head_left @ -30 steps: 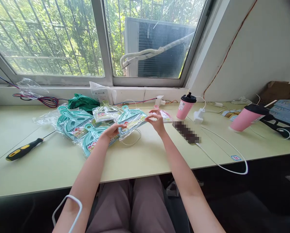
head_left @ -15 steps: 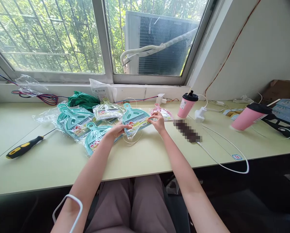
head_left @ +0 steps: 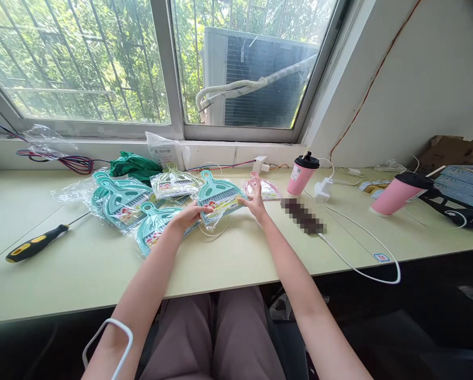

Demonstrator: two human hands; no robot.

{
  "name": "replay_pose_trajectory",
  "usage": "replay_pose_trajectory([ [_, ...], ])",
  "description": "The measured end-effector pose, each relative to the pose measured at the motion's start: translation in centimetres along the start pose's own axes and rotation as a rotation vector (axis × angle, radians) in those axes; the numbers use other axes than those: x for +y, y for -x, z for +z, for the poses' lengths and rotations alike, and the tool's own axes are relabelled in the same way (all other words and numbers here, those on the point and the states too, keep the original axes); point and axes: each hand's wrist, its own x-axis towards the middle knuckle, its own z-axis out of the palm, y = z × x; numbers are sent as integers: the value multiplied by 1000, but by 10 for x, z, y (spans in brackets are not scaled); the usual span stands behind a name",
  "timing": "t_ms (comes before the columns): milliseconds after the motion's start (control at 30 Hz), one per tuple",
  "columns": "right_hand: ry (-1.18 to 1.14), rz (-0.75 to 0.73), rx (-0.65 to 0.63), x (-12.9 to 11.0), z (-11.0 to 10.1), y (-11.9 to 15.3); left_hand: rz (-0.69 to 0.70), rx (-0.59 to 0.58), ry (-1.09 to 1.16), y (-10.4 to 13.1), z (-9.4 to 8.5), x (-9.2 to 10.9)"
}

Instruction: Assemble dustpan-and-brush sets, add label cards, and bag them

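A teal dustpan and brush set (head_left: 218, 192) in clear wrap, with a printed label across its front, is held slightly above the table between both hands. My left hand (head_left: 188, 217) grips its lower left corner, thumb on the label. At its right edge, my right hand (head_left: 256, 203) has the thumb on the front, with the other fingers pointing up and partly behind. More wrapped teal sets (head_left: 120, 200) lie overlapping at the left, and another teal set (head_left: 153, 227) is partly behind my left forearm. A yellow-green set (head_left: 175, 182) and a pink set (head_left: 266, 189) lie farther back.
A black and yellow screwdriver (head_left: 38, 243) lies on the left. Pink cups with black lids, one upright (head_left: 299, 179) and one tilted (head_left: 397, 195), are on the right. A white cable (head_left: 397, 269) loops over the front edge. A green bag (head_left: 133, 168) sits at the back.
My right hand has gone from a fingertip pinch at the label's right end to a hold on the edge with fingers raised. The left hand keeps its grip.
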Motion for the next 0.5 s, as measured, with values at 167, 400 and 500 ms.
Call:
replay_pose_trajectory([
  [167, -90, 406, -375, 12, -7, -3, -41, -64, -96, 2, -3, 4],
  [400, -189, 403, -188, 15, -13, -9, 81, -79, -62, -4, 6, -1],
  [500, -243, 402, -47, 14, -16, -11, 233, -101, 20, -3, 16, -2],
])
